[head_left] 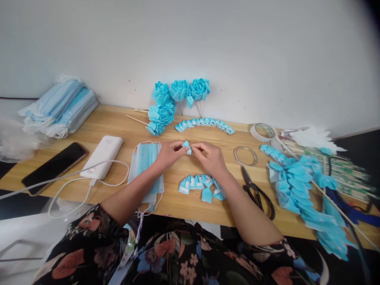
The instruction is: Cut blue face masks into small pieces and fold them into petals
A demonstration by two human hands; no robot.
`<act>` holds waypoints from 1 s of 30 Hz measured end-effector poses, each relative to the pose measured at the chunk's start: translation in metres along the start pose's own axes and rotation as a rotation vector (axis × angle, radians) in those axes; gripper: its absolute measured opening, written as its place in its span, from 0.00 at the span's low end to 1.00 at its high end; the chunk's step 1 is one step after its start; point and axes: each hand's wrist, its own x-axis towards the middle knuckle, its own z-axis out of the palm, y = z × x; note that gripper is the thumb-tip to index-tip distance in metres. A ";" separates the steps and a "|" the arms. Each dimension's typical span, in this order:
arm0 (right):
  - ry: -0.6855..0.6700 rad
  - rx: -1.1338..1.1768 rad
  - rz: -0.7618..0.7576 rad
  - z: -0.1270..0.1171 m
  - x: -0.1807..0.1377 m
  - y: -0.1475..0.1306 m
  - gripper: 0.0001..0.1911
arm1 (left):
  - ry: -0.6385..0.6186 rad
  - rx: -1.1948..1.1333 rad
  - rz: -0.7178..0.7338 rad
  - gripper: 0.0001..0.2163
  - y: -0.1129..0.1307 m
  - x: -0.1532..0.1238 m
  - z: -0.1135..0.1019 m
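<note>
Between my hands, over the middle of the table, is a small folded blue petal (187,147). My left hand (172,154) pinches it from the left. The fingers of my right hand (209,155) are closed at its right edge; whether they grip the petal or only touch it is hard to make out. Below my hands several folded blue petals (196,183) with white strips lie in a curve, partly behind my right forearm. Beyond my hands is an arched row of folded blue petals (204,123). Blue roses (179,90) on thin sticks stand and lie against the wall.
Stacked face masks (67,105), a phone (56,166), a white power bank (102,158) with cable and loose masks (147,166) lie left. Rightward are tape rolls (263,132), black-handled scissors (257,192) and a heap of blue pieces (297,182) overhanging the table's front edge.
</note>
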 end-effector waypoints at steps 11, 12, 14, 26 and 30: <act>-0.080 0.546 0.299 0.000 0.004 0.009 0.17 | -0.066 -0.012 -0.011 0.15 0.005 -0.001 0.000; -0.092 0.570 0.295 0.001 0.004 0.009 0.18 | -0.066 0.002 -0.011 0.16 0.005 -0.002 0.000; -0.099 0.583 0.289 0.003 0.004 0.009 0.19 | -0.072 0.024 -0.009 0.16 0.005 -0.002 0.000; -0.091 0.500 0.269 0.006 0.002 0.003 0.18 | -0.103 0.012 -0.026 0.10 -0.004 0.000 0.000; -0.114 0.471 0.276 0.004 0.002 0.003 0.17 | -0.127 -0.015 -0.014 0.10 -0.004 0.000 -0.001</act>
